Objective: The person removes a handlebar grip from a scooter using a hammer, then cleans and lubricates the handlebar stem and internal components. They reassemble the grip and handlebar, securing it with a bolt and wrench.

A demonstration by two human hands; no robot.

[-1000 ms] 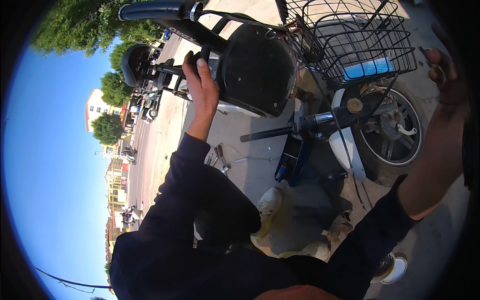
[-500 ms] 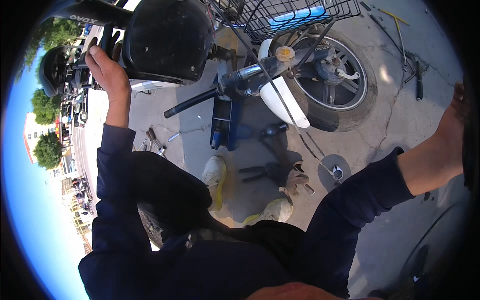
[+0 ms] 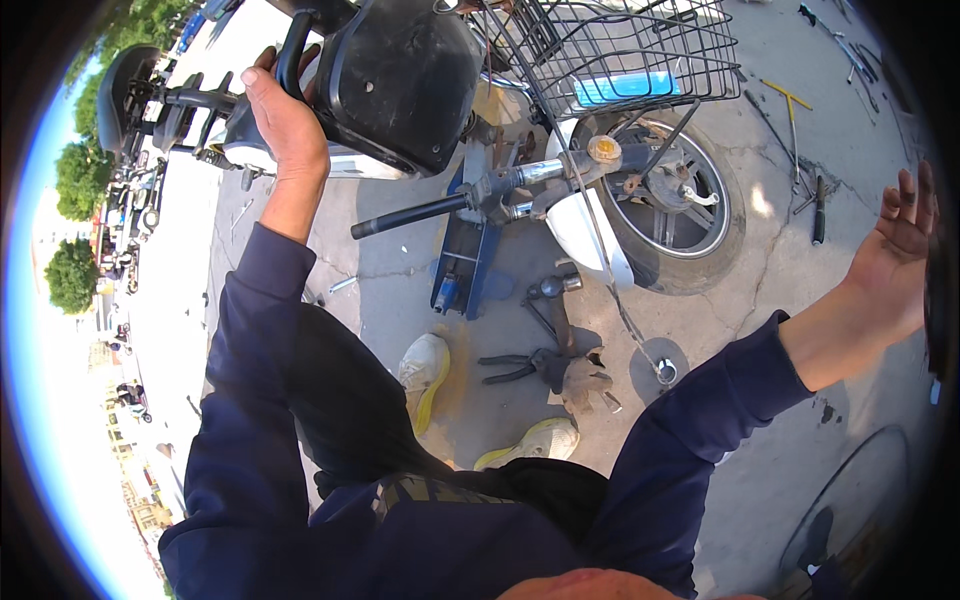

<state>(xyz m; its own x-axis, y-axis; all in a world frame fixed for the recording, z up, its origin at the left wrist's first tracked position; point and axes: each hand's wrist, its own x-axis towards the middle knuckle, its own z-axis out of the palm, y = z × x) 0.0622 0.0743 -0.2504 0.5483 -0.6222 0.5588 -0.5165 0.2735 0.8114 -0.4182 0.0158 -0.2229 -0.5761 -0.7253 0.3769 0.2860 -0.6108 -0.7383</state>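
Observation:
At the upper left, my left hand has its fingers curled round a black bar, with its thumb sticking out. The bar adjoins the rounded black body of a scooter. Far right, my right hand is raised with its fingers apart, close to a dark shape at the picture's rim that I cannot make out. Between my hands lies the scooter's front end: a fork tube, a white mudguard, a spoked wheel and a black wire basket holding something blue.
A blue floor jack stands under the scooter. Near my shoes lie a hammer, black-handled pliers and a dirty glove. A yellow T-handle tool and a black-handled tool lie right of the wheel.
The whole view has shifted, with the scooter appearing further right. My right hand's spread fingers now show more fully. My left hand stays at the black bar.

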